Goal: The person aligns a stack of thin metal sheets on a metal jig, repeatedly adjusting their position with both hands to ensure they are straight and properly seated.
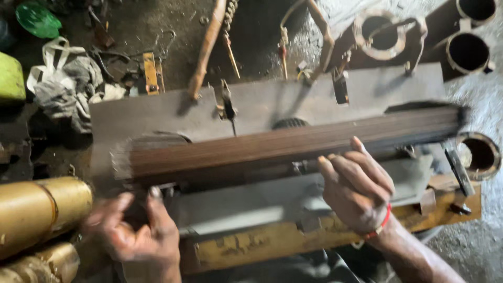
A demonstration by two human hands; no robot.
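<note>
Lying across a grey machine bed (262, 105), a long brown bar (283, 147) is gripped by the right hand (359, 191). The left hand (133, 228) is blurred, its fingers curled under the bar's end, seemingly grasping it.

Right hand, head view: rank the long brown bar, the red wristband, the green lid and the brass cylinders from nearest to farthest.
1. Long brown bar: under the right hand's fingers.
2. Red wristband: on its wrist.
3. Brass cylinders: far left, low.
4. Green lid: top left corner.

The right hand (357, 189) is knuckles up, fingers curled forward and gripping, a red band on its wrist and the forearm running down to the lower right. The left hand (133, 228) is blurred, palm partly up, thumb and fingers spread.
</note>
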